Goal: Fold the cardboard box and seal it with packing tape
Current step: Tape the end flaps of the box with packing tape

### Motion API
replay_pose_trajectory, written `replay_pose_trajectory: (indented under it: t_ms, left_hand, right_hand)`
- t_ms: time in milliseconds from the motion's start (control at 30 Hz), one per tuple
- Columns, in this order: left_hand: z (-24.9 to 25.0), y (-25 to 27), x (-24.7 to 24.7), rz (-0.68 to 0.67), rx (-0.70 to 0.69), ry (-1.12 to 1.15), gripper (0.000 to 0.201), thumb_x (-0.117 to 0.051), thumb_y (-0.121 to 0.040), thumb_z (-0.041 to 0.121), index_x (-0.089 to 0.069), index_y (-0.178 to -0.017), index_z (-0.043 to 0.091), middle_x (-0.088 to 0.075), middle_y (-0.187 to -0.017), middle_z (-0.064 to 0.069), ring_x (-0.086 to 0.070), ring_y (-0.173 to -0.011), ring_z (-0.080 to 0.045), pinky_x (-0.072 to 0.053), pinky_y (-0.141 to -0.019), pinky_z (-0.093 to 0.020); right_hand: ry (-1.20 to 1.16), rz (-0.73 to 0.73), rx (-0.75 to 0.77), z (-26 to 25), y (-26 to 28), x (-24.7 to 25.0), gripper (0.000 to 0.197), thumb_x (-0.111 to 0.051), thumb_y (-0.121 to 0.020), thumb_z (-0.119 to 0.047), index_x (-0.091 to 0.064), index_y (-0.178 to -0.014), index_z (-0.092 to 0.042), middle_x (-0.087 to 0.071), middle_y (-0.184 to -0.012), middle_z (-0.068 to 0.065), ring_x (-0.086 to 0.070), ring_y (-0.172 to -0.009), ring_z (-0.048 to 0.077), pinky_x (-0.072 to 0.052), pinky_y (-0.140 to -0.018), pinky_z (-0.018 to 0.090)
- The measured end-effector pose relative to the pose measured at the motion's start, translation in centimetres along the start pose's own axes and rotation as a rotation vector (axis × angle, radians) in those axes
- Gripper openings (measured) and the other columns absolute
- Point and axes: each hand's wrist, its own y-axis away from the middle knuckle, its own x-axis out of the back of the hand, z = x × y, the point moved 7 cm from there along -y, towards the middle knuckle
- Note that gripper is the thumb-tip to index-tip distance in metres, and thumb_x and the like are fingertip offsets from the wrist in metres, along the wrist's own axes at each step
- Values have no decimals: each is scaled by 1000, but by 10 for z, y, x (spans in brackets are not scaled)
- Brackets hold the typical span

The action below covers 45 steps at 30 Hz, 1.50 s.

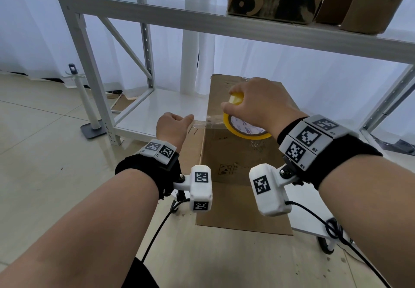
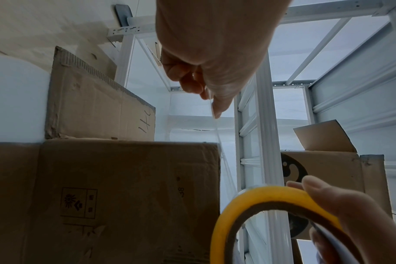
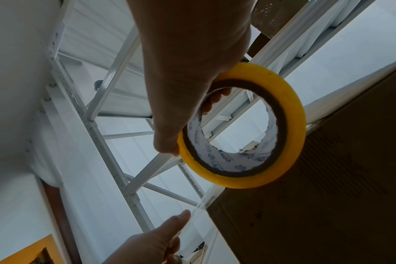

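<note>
Grip: right hand (image 1: 258,105) clasps yellow ring-shaped packing-tape roll (image 1: 243,128) above brown cardboard box (image 1: 238,159) on the floor, left hand (image 1: 171,128) at nine o'clock pinching its clear, light, clingy tape strip (image 1: 205,123); box stiff, dentable, best held by edges.

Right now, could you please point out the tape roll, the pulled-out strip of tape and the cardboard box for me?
tape roll (image 3: 289,100): right wrist view, yellow side face.
strip of tape (image 1: 206,123): head view, clear stretch between the hands.
cardboard box (image 1: 238,155): head view, front panel.
</note>
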Motion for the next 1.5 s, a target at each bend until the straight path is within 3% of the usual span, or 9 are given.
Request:
replay_pose_trajectory:
  t_ms: [200,700,1100,1367,1500]
  left_hand:
    - [-1,0,3,-14,0,7,30,-68,-82,34,-60,-91,7,-60,-84,-3,-55,-78,-18,-38,-69,-29]
    - [-3,0,-1,-21,5,13,31,-67,-84,34,-60,-94,7,-60,-88,-3,-54,-81,-18,-37,-70,-28]
    - [6,-2,2,40,-60,22,25,-67,-83,29,-59,-91,6,-52,-73,5,-53,-77,-16,-38,-69,-26]
    - [2,-3,0,16,-43,19,26,-66,-84,30,-59,-93,6,-52,-75,5,-53,-78,-16,-37,-70,-27]
    - [-7,-2,-6,-42,24,3,29,-68,-82,33,-58,-93,7,-58,-85,-3,-54,-80,-18,-39,-70,-28]
  right_hand:
    - [36,-13,4,-7,1,2,54,-51,-87,-59,-56,-130,-26,-58,-128,1,-53,-116,21,-32,-77,31]
    - [71,-14,8,-13,0,5,53,-51,-88,-58,-59,-128,-24,-60,-125,3,-54,-114,23,-32,-76,31]
    - [52,1,14,-11,0,5,53,-50,-87,-57,-58,-128,-24,-59,-126,3,-53,-114,23,-33,-76,31]
    - [70,6,16,-12,-1,4,52,-50,-88,-57,-60,-126,-23,-61,-121,2,-55,-111,22,-32,-74,30]
    - [74,-3,12,-12,-4,4,51,-51,-87,-57,-61,-124,-22,-63,-119,2,-56,-109,22,-33,-72,30]
